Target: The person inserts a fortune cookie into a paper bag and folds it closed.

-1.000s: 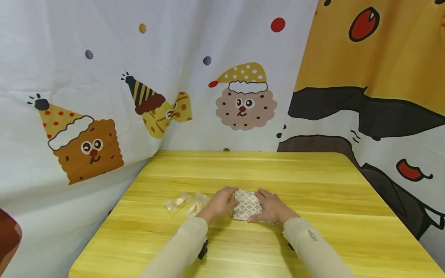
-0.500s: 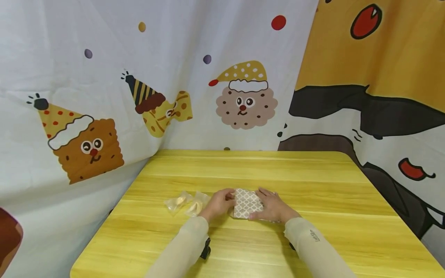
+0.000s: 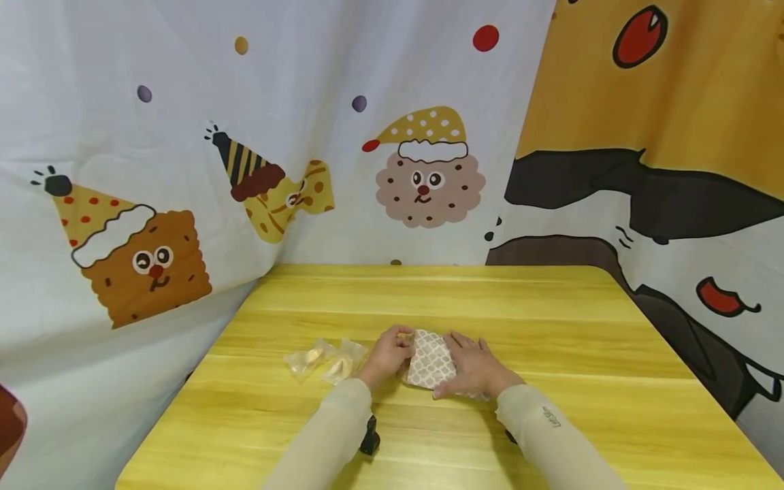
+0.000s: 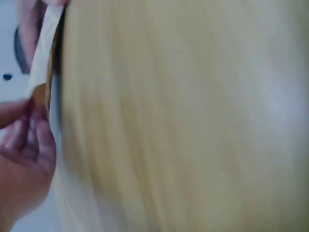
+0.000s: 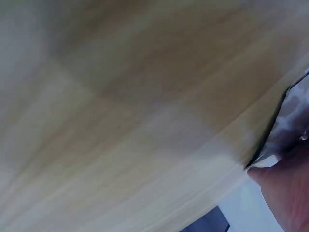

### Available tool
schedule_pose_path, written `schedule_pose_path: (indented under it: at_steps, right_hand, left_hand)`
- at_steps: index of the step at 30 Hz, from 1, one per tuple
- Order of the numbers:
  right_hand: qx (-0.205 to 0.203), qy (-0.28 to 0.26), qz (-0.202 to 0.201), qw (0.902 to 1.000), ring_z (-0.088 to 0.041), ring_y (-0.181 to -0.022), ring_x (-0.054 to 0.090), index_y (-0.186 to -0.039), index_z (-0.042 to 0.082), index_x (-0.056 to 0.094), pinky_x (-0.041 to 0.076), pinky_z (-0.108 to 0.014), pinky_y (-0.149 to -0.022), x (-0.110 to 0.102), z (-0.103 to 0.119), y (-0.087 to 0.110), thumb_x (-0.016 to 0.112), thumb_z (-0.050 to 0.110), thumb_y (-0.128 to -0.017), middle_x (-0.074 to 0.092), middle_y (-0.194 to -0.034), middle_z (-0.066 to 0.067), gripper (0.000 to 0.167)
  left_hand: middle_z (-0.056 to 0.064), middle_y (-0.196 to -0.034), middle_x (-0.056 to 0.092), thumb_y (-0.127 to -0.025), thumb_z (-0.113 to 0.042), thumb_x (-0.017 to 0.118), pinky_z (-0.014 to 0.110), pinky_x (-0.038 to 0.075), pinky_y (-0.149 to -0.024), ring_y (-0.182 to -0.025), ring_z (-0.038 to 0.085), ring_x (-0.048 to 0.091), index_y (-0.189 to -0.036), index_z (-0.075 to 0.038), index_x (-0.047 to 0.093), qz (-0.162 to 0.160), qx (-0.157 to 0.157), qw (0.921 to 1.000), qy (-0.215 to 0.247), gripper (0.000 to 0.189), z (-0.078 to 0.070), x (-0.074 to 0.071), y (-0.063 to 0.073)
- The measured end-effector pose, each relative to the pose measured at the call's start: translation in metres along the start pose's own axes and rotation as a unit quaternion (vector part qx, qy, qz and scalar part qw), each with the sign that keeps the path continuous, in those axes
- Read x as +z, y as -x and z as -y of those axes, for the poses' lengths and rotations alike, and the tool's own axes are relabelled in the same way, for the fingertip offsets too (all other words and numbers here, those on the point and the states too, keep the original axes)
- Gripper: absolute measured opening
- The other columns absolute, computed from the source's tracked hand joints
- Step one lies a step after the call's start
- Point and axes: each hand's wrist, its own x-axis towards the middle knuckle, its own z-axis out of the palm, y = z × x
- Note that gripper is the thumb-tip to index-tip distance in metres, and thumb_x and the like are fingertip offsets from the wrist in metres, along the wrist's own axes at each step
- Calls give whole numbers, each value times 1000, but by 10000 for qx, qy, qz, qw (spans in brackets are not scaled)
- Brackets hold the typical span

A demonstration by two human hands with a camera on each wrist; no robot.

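Apparently, left fingers pinch the patterned packet.

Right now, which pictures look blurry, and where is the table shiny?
Head view: clearest, pattern showing on the packet, pale sheen on the near table; left wrist view: blurry, table smeared, pale glare at right; right wrist view: blurry too, paler lower down.
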Motion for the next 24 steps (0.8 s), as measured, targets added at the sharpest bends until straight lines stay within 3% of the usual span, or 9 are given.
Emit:
schedule_pose_path:
  at_steps: [3,6,10,13,19,24]
  right_hand:
    - [97,-263,-40,9996,-38,-144,27,-158,4,21,18,-57,-117,-4,0,1,76,74,-66,27,-159,-19,128]
    - [108,-463,-122,9988,-40,-140,33,-156,3,25,29,-54,-113,-7,-2,0,79,69,-68,32,-156,-21,123]
    - [162,-721,-110,9972,-40,-138,35,-154,3,31,33,-54,-111,-8,-4,-3,79,67,-69,34,-154,-21,117]
    - [280,-908,-98,9954,-39,-138,36,-153,4,35,34,-54,-110,-9,-5,-3,80,65,-69,35,-154,-19,114]
    - [348,-983,-156,9944,-40,-136,38,-151,5,40,35,-55,-109,-9,-7,-2,82,63,-69,36,-153,-19,109]
    - [312,-961,-231,9946,-41,-137,37,-151,5,40,34,-56,-109,-6,-9,-2,82,62,-70,36,-153,-20,107]
  left_hand:
    - [8,-90,64,-94,5,61,27,49,-69,-78,16,57,-127,4,51,0,-70,9967,809,34,-2,-1,-1]
    - [14,-105,67,-94,6,58,32,52,-80,-90,20,62,-131,5,49,35,-129,9942,1066,39,-4,-3,0]
    - [23,-131,59,-87,11,49,42,49,-97,-114,31,61,-144,5,40,377,-310,9926,1108,58,-6,-5,2]
    - [24,-138,53,-85,11,47,45,45,-102,-123,35,55,-149,5,34,608,-368,9926,988,65,-4,-7,4]
    - [25,-139,51,-97,5,48,49,45,-102,-127,38,51,-148,5,36,632,-207,9948,767,53,-1,-18,8]
    - [24,-140,49,-100,-3,50,54,44,-102,-125,41,50,-149,2,35,538,-218,9958,703,52,-2,-33,14]
